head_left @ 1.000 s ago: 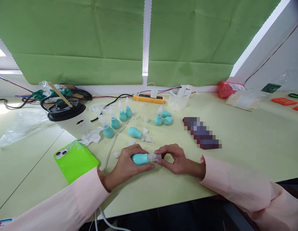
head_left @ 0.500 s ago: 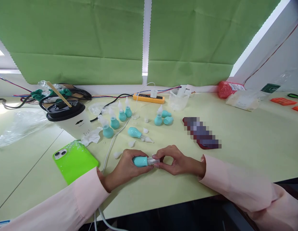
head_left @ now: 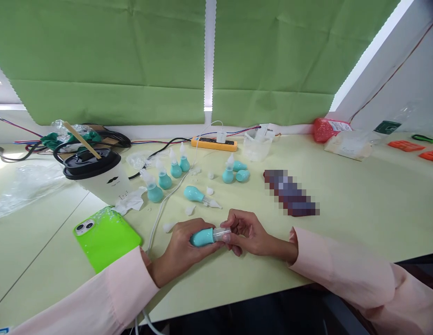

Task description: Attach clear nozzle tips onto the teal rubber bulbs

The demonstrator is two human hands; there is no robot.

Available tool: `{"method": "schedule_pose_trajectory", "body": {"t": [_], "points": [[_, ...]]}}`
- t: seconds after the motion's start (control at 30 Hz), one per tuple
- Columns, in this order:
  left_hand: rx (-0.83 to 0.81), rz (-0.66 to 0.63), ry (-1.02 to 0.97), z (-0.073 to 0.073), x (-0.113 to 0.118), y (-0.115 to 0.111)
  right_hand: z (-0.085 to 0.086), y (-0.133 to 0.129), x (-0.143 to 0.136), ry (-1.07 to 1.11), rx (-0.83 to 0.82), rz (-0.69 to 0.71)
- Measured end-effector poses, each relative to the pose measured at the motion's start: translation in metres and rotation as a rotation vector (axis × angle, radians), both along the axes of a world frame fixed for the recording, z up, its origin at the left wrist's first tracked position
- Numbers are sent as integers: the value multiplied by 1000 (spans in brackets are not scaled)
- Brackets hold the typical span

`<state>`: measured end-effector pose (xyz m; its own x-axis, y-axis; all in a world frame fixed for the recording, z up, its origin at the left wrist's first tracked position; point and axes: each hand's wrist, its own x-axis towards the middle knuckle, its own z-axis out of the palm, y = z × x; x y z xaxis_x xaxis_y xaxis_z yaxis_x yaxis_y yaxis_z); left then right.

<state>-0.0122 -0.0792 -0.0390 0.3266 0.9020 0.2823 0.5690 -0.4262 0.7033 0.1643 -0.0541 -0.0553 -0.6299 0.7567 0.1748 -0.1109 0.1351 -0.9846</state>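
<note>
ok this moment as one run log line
left hand: around glossy teal bulb | right hand: at end of clear cylindrical tube | beyond: teal squeeze bulb with white tip, lying

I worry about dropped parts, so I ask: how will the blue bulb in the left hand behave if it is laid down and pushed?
Laid on its side, the blue bulb would probably roll, since its visible part is rounded. The narrower clear tube at one end could make it curve. Its shiny surface may feel slightly slippery.
</note>
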Motion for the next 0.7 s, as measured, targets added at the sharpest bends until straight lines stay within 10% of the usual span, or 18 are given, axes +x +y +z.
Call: {"method": "schedule_pose_trajectory", "body": {"t": [0.7], "points": [[-328,-230,-257,4,-2,1,-4,19,3,133,-512,559]]}}
